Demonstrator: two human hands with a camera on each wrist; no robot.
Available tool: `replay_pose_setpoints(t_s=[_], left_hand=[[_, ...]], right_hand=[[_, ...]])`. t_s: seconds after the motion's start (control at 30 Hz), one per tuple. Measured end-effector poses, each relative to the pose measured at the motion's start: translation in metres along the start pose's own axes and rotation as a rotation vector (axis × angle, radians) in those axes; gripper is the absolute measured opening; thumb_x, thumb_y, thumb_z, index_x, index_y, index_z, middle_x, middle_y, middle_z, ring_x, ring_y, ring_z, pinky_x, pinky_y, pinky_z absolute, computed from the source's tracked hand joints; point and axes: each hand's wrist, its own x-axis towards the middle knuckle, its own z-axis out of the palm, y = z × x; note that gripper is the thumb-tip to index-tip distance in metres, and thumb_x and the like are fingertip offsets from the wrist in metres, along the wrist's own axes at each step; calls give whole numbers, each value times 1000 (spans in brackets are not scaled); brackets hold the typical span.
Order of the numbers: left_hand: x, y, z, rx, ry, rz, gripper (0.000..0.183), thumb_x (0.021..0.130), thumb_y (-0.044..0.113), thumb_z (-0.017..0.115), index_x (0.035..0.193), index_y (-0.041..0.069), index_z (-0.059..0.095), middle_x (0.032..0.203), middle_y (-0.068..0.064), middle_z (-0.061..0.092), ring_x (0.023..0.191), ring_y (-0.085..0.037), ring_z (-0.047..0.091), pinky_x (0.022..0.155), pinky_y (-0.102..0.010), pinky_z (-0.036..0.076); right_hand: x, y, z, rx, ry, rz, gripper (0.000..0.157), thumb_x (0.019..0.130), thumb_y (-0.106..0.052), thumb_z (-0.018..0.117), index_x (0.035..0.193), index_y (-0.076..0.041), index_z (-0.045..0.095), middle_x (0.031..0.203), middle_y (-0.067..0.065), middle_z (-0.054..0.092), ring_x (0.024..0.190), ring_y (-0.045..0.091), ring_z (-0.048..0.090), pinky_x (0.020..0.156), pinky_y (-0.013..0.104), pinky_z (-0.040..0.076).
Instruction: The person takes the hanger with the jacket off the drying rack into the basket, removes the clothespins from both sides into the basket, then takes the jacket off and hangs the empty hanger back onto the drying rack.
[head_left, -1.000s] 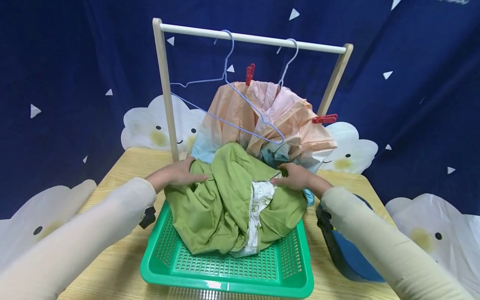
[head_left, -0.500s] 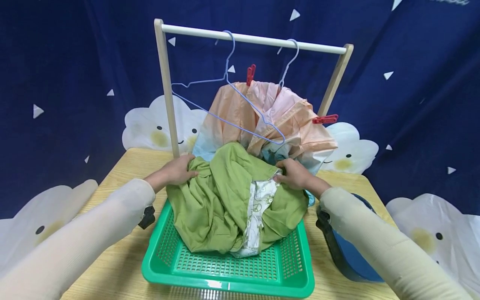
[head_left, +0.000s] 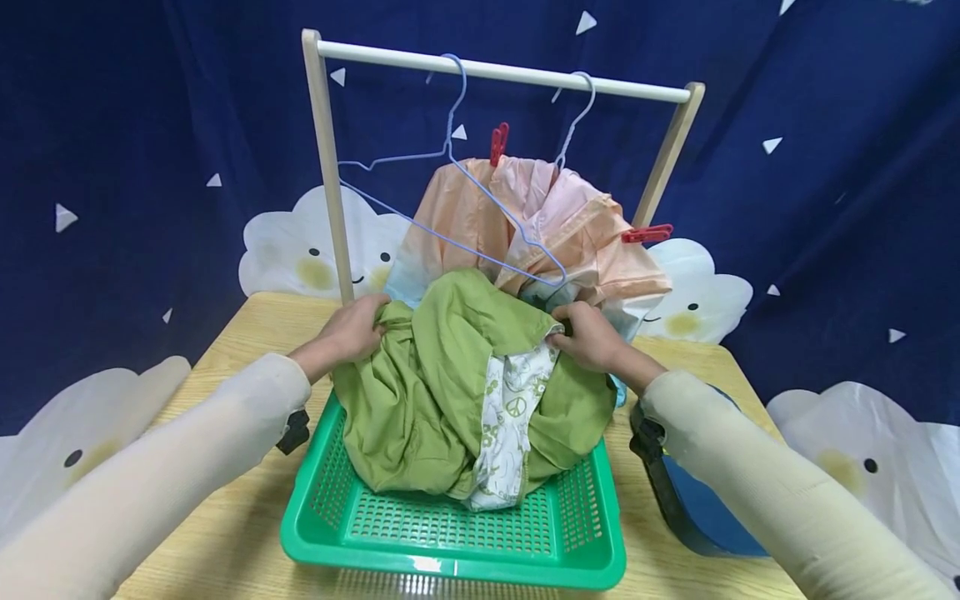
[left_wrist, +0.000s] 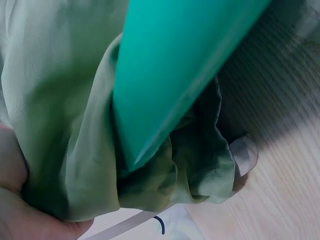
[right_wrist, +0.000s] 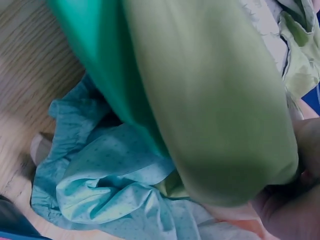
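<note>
A green garment point(head_left: 420, 392) with a white patterned strip point(head_left: 510, 417) down its front lies bunched over a green plastic basket point(head_left: 450, 567). My left hand point(head_left: 348, 329) grips its upper left edge; in the left wrist view the thumb point(left_wrist: 45, 225) presses against the cloth. On the other side my right hand point(head_left: 592, 335) pinches the upper right edge beside the white strip. Some of my right fingers are hidden behind the fabric. The right wrist view shows a light blue dotted cloth point(right_wrist: 120, 185) under the green one, beside the basket.
Behind stands a wooden rack point(head_left: 510, 73) with a bare blue hanger point(head_left: 450, 150) and a peach garment point(head_left: 465, 200) on a white hanger point(head_left: 573, 125). Red clothespins point(head_left: 498, 143) grip that garment. A blue bin point(head_left: 705, 508) sits right of the basket on the wooden table point(head_left: 217, 517).
My left thumb has drawn in and the left hand has risen slightly with the cloth edge. The right hand has lifted its edge a little, exposing more of the white strip.
</note>
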Motion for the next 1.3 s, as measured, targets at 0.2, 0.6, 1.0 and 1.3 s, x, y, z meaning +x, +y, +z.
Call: replay_pose_setpoints(t_s=[0.2,0.6,1.0,1.3], left_hand=[[-3,3,-3,-28,64,-25,35,96,-3,54,130,2,57,130,-24,63,121,-45,59,102,-60,48],[-1,18,-19,-105,229,4,34,90,-11,50,122,-2,59,121,-27,65,118,-46,60,102,-59,46],[-7,53,-32,-191,278,5,32,94,-4,49,124,0,59,126,-23,65,122,-41,59,105,-54,45],[-30,81,-16,-318,159,-4,24,98,3,50,121,2,56,129,-19,62,121,-35,58,105,-52,45]], right_hand=[[-2,-8,-3,12,66,-11,25,86,2,69,69,-7,53,63,-1,43,58,12,39,60,27,35],[-5,-23,-7,44,175,13,10,86,2,66,78,-4,64,66,5,53,59,14,44,59,28,37],[-13,-37,-9,121,228,74,9,86,2,65,91,0,72,80,12,67,64,13,50,61,25,41],[-25,-67,1,167,173,26,12,88,-2,66,98,-5,72,85,8,70,75,16,54,71,28,43]])
